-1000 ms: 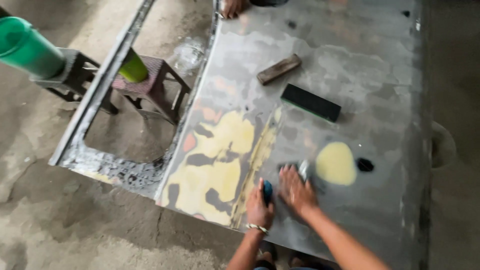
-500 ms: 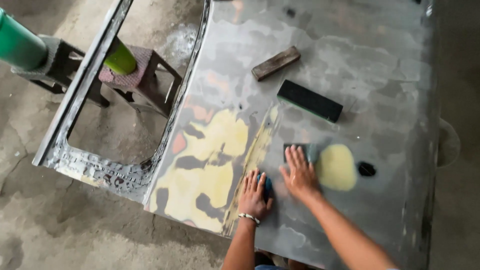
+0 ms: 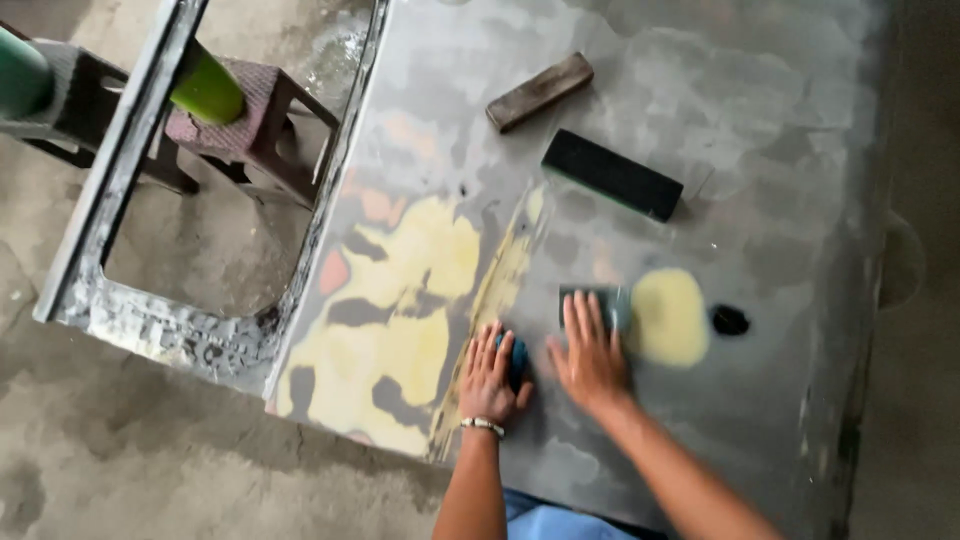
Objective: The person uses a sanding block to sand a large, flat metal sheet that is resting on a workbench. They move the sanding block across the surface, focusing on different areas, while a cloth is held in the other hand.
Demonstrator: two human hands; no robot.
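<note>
A grey metal car panel [image 3: 760,120] lies flat, with yellow filler patches [image 3: 400,300] on its near left part and a round yellow patch [image 3: 668,315] further right. My left hand [image 3: 490,378] lies flat on the panel beside the big yellow patch, with a small blue object [image 3: 517,358] tucked under its thumb side. My right hand [image 3: 590,355] presses flat on a dark grey-green sanding sheet [image 3: 608,300] just left of the round patch. The right hand is blurred.
A black sanding block [image 3: 612,174] and a brown wooden block [image 3: 540,92] lie on the panel beyond my hands. A small dark hole [image 3: 729,320] sits right of the round patch. The panel's window frame [image 3: 120,200] overhangs a stool [image 3: 255,125] and green cylinders [image 3: 205,90] on concrete floor.
My right hand has slid with the sanding sheet up the panel and back toward the round yellow patch. My left hand stays planted on the blue object. The camera moved closer.
</note>
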